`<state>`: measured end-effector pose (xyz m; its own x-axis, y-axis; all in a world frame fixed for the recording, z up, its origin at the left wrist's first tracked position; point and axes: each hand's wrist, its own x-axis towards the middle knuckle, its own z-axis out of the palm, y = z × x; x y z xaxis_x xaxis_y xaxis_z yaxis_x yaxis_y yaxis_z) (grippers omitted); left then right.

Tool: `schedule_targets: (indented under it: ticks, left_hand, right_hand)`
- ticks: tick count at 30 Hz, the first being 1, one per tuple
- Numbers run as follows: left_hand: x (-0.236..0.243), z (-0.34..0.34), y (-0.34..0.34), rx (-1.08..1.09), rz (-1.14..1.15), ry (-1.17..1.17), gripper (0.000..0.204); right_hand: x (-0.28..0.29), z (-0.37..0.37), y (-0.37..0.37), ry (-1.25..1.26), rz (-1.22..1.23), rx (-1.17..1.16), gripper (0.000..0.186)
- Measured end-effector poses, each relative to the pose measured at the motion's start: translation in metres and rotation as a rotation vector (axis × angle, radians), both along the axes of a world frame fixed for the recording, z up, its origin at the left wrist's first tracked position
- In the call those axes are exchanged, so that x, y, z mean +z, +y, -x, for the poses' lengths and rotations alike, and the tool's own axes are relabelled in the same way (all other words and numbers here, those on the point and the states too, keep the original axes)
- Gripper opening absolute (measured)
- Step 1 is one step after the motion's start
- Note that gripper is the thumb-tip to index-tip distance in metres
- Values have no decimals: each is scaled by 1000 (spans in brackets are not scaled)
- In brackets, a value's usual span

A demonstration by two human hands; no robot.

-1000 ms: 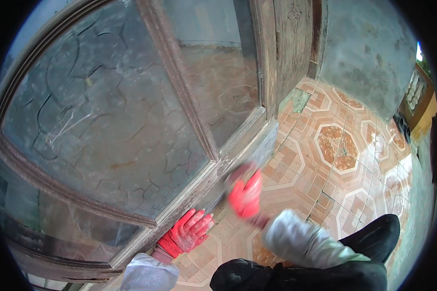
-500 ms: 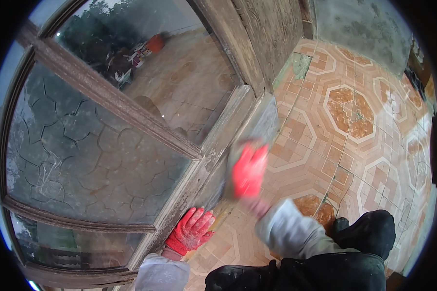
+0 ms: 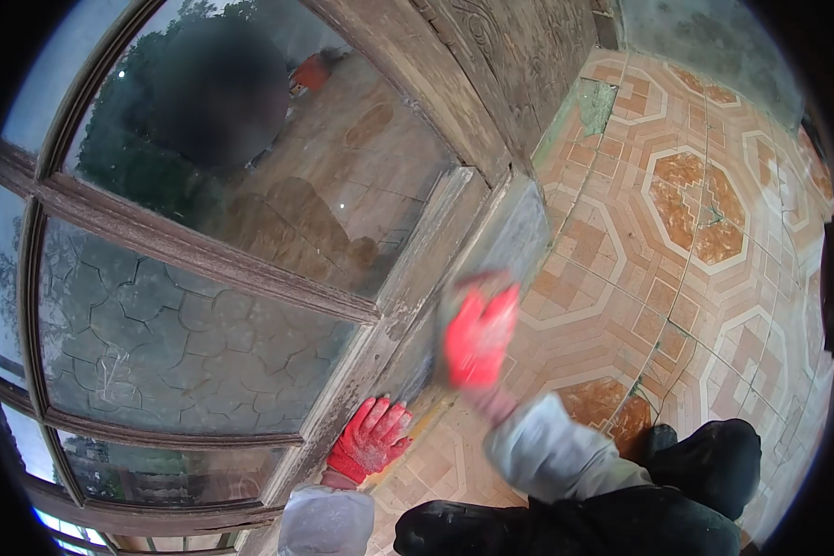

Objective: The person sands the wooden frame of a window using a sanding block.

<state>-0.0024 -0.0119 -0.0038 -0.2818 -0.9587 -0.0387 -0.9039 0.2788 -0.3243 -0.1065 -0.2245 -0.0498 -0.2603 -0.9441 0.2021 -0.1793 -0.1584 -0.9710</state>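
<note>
Head view: a weathered, glass-paned wooden frame (image 3: 222, 255) stands beside octagon-patterned tiles (image 3: 612, 269). Along its grey-streaked edge board (image 3: 517, 230), the red-gloved left hand (image 3: 372, 437) lies flat, grip spread, empty; the blurred right hand's (image 3: 480, 338) grip is wrapped over a brownish piece (image 3: 486, 281).

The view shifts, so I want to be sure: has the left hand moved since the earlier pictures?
No, not clearly in any direction: the left hand rests just right of the nearest window bar's end, as before.
</note>
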Motion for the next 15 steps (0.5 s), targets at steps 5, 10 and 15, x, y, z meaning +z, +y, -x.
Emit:
schedule_targets:
  ticks: [5,10,15]
  left_hand:
    - [4,0,6,18,-31,18,47]
    - [1,4,-11,-14,15,23,48]
    - [-2,-1,0,21,2,29,49]
  right_hand:
    - [-1,4,-28,237,258,-59,42]
    - [16,74,-234,-131,-233,109,33]
    - [17,2,-52,-225,-13,-10,24]
